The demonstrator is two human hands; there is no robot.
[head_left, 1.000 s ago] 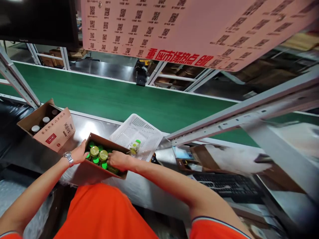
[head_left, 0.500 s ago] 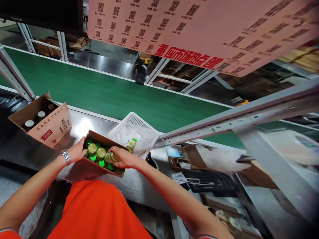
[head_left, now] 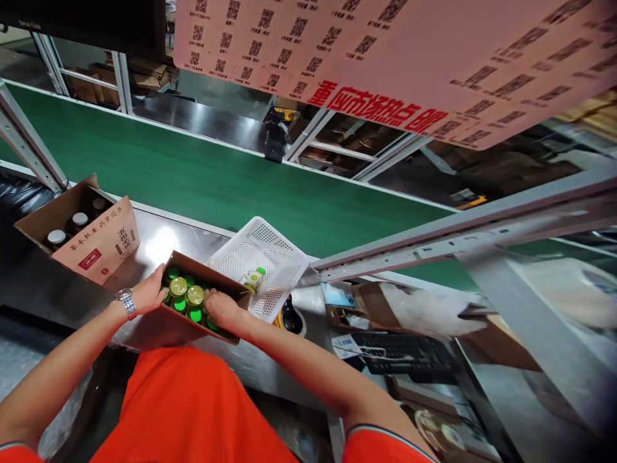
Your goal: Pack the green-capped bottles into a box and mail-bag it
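a: item one, the left hand (head_left: 148,294). how placed?

b: clasped around the near end of a small brown box (head_left: 180,331), thumb at the rim, seemingly to keep the box from sliding. metal watch (head_left: 128,302) on that wrist.

a: item two, the right hand (head_left: 223,310)?

b: inside the opposite end of the same box, fingers curled downward, tips hidden. whether they grip anything, i cannot tell from here.

a: contents between the hands?

b: green-capped bottles (head_left: 195,315), packed close, probably so they prop one another upright. two gold lids (head_left: 195,296) sit higher, one just beside the right fingers; what holds them up is out of sight.

a: past the right hand?

b: one white basket (head_left: 284,257), right by the box, likely for a short reach. in it, a loose bottle (head_left: 254,281) lying on its side, green cap pointing away from the hand.

a: left of the left hand?

b: one printed carton (head_left: 99,247), open at the top, white-capped bottles (head_left: 80,220) inside. it stands apart from the box, which gives the left hand room at that end.
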